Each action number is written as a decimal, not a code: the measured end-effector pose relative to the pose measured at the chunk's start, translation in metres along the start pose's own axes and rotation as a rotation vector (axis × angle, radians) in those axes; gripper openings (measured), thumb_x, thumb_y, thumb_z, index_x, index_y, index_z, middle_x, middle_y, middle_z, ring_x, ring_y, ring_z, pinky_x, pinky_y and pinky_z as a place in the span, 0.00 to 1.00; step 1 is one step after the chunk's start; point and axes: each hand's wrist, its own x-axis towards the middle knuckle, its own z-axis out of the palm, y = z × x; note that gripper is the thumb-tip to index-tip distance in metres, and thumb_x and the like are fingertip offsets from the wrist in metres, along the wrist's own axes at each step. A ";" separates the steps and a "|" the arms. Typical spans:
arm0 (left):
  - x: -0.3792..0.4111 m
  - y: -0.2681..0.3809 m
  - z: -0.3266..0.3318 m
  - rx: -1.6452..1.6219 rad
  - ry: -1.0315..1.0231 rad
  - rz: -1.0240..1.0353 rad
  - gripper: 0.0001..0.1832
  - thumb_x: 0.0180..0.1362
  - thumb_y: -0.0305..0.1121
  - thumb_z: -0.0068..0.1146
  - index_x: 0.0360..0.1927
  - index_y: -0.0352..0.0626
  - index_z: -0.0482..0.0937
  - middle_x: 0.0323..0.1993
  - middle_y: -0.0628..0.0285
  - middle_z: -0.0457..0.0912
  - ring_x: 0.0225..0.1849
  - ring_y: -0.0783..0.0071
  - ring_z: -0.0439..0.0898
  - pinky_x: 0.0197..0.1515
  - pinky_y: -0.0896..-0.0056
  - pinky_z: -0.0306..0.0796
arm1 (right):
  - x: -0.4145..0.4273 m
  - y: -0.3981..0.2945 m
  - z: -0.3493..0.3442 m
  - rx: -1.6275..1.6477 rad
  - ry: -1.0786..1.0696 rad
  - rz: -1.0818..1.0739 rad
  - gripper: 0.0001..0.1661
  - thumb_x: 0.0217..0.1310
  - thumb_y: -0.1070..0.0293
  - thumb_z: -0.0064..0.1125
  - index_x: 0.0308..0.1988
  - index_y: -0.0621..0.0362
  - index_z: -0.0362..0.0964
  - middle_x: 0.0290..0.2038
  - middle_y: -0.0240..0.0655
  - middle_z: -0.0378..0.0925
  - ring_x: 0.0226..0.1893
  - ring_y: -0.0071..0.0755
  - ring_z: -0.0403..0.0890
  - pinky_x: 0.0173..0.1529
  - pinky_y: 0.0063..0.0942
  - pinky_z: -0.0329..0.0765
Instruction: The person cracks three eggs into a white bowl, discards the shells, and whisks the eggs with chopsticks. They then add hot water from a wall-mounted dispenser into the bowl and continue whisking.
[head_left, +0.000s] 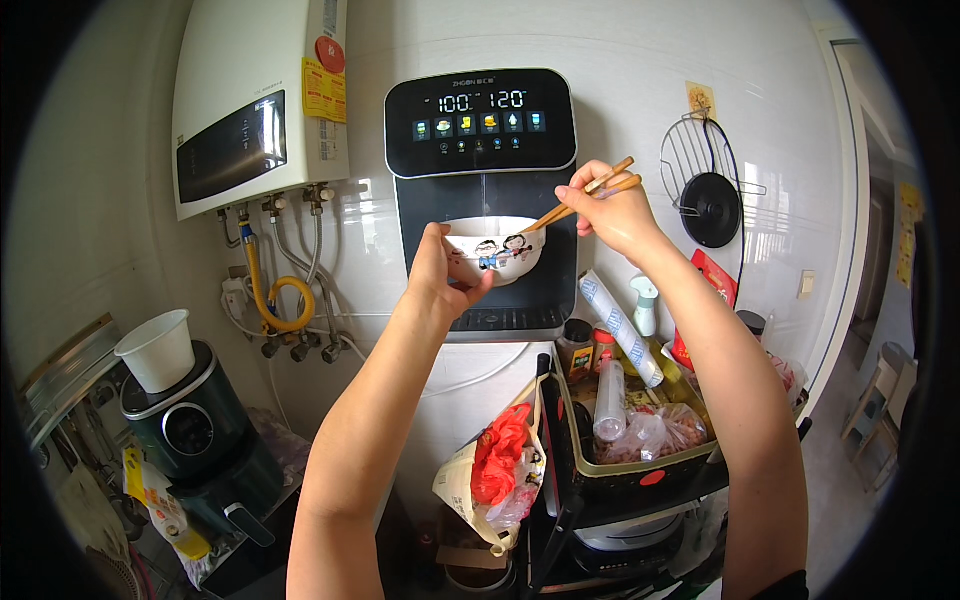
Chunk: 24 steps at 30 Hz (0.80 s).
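My left hand (444, 279) grips a white bowl (517, 264) by its left side and underside; cartoon figures decorate its outer wall. The bowl is held up beneath the outlet of a black wall-mounted water dispenser (480, 161). A thin stream of water (484, 196) runs down from the outlet into it. Pinched in my right hand (613, 204) is a pair of wooden chopsticks (559, 213), slanting down to the left with the tips inside the bowl's right rim. What the bowl contains is hidden by its wall.
Below right, a cart (637, 487) carries jars, a plastic-wrapped roll (621, 328) and bagged food. A tote bag (457, 480) stuffed with plastic bags hangs beside it. At left are a water heater (259, 90) with hoses and an air fryer (184, 420) topped by a white tub (155, 352).
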 end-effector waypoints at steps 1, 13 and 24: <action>0.000 0.000 0.000 0.000 -0.003 -0.003 0.17 0.51 0.44 0.44 0.34 0.41 0.60 0.39 0.50 0.62 0.40 0.57 0.65 0.27 0.66 0.72 | 0.000 0.000 0.000 0.001 -0.002 -0.001 0.11 0.51 0.66 0.58 0.25 0.58 0.65 0.16 0.28 0.69 0.13 0.16 0.70 0.17 0.16 0.69; 0.003 0.000 -0.002 0.032 -0.021 -0.005 0.19 0.51 0.45 0.43 0.38 0.40 0.60 0.41 0.49 0.62 0.42 0.57 0.67 0.27 0.69 0.72 | 0.001 -0.001 -0.001 -0.007 0.001 0.015 0.11 0.51 0.66 0.58 0.25 0.58 0.65 0.17 0.28 0.69 0.14 0.16 0.70 0.17 0.16 0.69; 0.003 0.001 -0.002 0.008 -0.032 -0.005 0.18 0.52 0.45 0.43 0.37 0.41 0.60 0.40 0.50 0.62 0.41 0.58 0.66 0.28 0.67 0.72 | 0.000 -0.003 -0.002 -0.012 -0.008 0.008 0.12 0.53 0.64 0.57 0.26 0.57 0.64 0.14 0.26 0.67 0.13 0.14 0.68 0.18 0.13 0.68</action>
